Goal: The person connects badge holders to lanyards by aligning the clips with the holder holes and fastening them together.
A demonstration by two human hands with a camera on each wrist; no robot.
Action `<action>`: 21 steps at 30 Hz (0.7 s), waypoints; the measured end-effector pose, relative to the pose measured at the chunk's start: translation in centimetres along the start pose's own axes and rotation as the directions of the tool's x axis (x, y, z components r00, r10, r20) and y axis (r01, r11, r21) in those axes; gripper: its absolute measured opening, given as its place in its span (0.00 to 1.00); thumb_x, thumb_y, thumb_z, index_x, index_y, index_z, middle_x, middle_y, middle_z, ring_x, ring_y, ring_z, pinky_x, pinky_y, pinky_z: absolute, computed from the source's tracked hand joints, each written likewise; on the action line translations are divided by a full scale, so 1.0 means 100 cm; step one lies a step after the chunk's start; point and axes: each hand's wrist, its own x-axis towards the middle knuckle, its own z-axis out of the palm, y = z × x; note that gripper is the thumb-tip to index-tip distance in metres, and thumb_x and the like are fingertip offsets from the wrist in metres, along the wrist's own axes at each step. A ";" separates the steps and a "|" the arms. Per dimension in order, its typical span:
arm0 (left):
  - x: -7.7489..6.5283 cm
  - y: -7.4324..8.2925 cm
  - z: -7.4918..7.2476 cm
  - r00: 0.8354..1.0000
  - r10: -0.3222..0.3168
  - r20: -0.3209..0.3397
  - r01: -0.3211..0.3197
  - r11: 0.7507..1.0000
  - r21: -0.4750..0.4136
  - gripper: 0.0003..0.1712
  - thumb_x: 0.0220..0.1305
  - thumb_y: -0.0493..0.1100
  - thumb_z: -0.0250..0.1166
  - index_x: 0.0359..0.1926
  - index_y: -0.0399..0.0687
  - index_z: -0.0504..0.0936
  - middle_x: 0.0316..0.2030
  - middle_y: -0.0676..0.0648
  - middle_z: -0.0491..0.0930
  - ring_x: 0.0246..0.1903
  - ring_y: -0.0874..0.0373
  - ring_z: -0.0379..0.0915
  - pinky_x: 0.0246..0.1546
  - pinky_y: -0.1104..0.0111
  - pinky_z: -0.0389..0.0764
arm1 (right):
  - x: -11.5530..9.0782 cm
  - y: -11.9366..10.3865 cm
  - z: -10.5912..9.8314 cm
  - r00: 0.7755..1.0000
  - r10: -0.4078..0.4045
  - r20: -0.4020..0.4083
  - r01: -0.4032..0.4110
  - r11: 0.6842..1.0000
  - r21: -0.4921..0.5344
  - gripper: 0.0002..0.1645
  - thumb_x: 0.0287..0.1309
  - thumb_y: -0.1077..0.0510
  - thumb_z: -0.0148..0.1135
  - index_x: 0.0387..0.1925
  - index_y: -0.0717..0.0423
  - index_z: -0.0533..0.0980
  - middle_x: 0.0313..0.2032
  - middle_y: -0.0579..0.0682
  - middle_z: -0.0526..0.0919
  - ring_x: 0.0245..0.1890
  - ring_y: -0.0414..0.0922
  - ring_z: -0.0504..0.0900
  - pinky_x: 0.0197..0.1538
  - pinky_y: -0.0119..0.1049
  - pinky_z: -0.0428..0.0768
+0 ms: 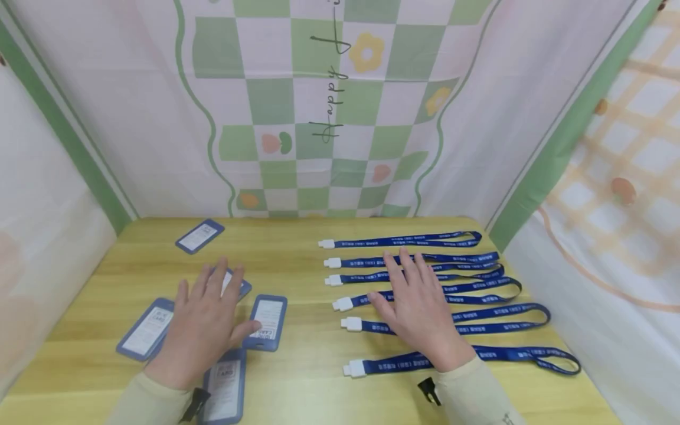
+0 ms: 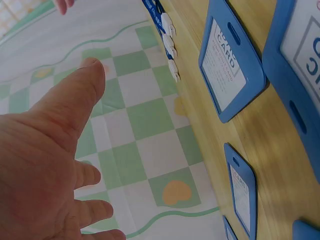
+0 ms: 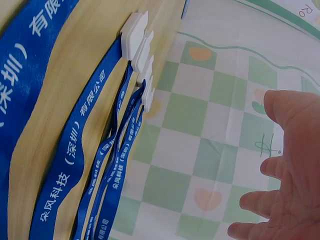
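Note:
My left hand [image 1: 209, 321] hovers with spread fingers over several blue-framed card holders on the table's left side. One card holder [image 1: 268, 313] lies by the thumb, another [image 1: 147, 327] to the left, and a third [image 1: 225, 386] below the wrist. The hand partly covers one more. In the left wrist view, a gap shows between the palm [image 2: 40, 170] and the card holders [image 2: 232, 75]. Above a row of blue lanyards [image 1: 499, 353] with white buckles [image 1: 355, 368], my right hand [image 1: 419, 313] is spread too, holding nothing. The right wrist view shows its fingers apart from the lanyards [image 3: 70, 155].
A lone card holder [image 1: 200, 236] lies near the back left of the wooden table [image 1: 303, 378]. Behind the far edge hangs a green-and-white checked cloth [image 1: 313, 100]. More printed cloth [image 1: 600, 236] hangs along both sides.

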 end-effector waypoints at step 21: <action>0.001 0.011 0.006 0.995 0.038 0.093 -0.033 0.998 -0.047 0.59 0.58 0.66 0.75 0.78 0.35 0.62 0.76 0.25 0.57 0.69 0.28 0.66 0.69 0.36 0.70 | -0.013 -0.016 0.001 0.995 -0.091 0.034 0.088 0.992 0.090 0.59 0.68 0.31 0.61 0.84 0.50 0.45 0.75 0.59 0.68 0.71 0.60 0.73 0.71 0.61 0.74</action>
